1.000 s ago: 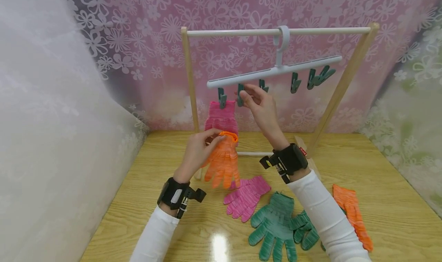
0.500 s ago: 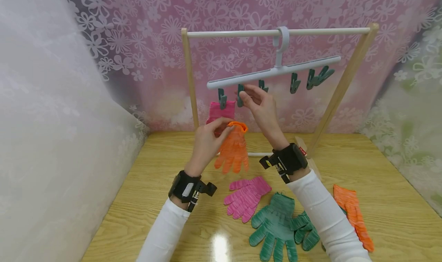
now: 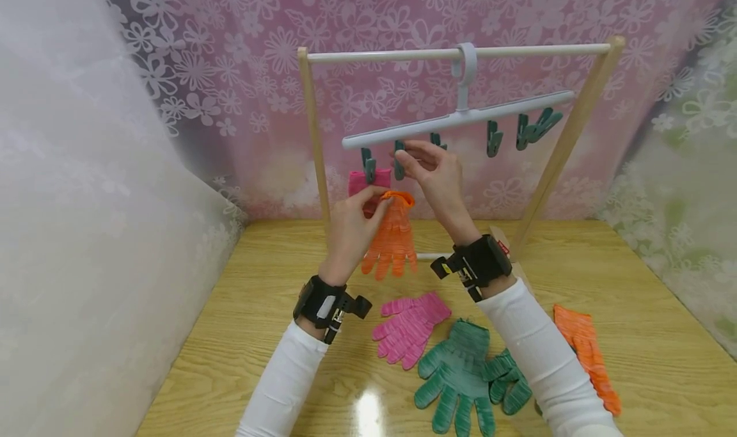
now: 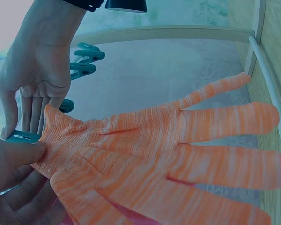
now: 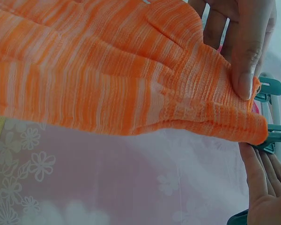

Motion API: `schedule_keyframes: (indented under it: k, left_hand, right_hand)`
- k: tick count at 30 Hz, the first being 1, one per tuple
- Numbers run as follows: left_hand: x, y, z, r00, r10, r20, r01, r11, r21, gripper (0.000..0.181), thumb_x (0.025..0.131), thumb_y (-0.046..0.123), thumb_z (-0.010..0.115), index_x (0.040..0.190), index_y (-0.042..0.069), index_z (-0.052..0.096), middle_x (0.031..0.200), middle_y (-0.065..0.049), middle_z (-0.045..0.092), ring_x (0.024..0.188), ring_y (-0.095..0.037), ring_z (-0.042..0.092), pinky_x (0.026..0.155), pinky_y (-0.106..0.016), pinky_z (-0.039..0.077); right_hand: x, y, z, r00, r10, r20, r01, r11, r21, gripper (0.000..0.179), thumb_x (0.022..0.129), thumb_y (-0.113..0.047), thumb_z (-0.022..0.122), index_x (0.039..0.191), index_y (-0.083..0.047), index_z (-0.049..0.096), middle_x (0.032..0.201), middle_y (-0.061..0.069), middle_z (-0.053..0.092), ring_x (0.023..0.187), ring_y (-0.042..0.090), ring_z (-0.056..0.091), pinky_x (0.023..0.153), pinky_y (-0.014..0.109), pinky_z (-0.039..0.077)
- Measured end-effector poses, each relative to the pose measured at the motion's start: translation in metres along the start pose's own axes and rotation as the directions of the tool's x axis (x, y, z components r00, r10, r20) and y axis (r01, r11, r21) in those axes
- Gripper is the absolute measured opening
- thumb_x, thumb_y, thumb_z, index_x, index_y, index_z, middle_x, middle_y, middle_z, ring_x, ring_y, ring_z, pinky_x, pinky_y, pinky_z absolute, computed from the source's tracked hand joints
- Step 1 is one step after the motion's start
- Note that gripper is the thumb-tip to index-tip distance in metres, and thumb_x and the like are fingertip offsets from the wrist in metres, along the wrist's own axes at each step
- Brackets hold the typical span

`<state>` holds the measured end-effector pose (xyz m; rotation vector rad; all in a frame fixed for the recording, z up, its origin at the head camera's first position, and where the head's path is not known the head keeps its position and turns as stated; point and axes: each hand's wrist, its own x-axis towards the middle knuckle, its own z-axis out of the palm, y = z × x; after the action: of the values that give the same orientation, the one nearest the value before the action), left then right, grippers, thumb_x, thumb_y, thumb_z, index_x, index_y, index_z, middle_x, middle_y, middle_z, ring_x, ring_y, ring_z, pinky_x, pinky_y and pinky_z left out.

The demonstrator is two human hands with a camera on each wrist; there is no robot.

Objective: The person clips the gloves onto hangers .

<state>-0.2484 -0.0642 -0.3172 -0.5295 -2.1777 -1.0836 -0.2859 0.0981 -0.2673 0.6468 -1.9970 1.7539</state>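
My left hand (image 3: 352, 229) pinches an orange knit glove (image 3: 394, 235) by its cuff, and the glove's fingers hang down. With thumb and fingers my right hand (image 3: 439, 174) grips a green clothespin (image 3: 399, 162) under the white hanger (image 3: 414, 127). The orange cuff sits just below that clothespin in the head view. In the right wrist view the cuff edge lies right at the clothespin's tip (image 5: 274, 135). Left of it, another green clothespin (image 3: 368, 166) holds a pink glove (image 3: 359, 180), mostly hidden behind my left hand and the orange glove.
The hanger hooks over the white rod of a wooden rack (image 3: 313, 130), with more clothespins (image 3: 493, 139) to the right. On the table lie a pink glove (image 3: 411, 328), green gloves (image 3: 457, 376) and another orange glove (image 3: 587, 354), partly behind my right sleeve.
My left hand has raised the orange glove up and to the right, towards the clothespin in my right hand. The right hand has kept its hold and its place.
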Motion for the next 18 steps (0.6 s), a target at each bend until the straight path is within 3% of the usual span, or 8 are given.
schedule_keyframes:
  k: [11,18]
  left_hand:
    - [0.007,0.003,0.006,0.998,-0.023,-0.062,0.024,0.999,0.025,0.021,0.099,0.023,0.07,0.11,0.007,0.076,0.088,-0.006,0.076,0.074,-0.017,0.071,0.063,-0.027,0.056]
    - [0.01,0.008,0.011,0.994,-0.048,-0.1,0.042,0.997,-0.061,0.019,0.098,0.018,0.071,0.108,0.003,0.076,0.095,-0.01,0.077,0.078,-0.019,0.075,0.07,-0.028,0.061]
  right_hand:
    - [0.004,-0.002,0.002,0.998,0.007,-0.069,-0.002,0.997,0.072,0.032,0.093,-0.018,0.076,0.117,0.003,0.073,0.106,0.017,0.076,0.09,0.011,0.074,0.081,0.03,0.061]
    - [0.005,-0.004,0.004,0.994,0.026,-0.107,-0.013,0.993,0.119,0.031,0.091,-0.017,0.078,0.114,0.004,0.075,0.101,0.013,0.078,0.087,0.012,0.076,0.079,0.028,0.061]
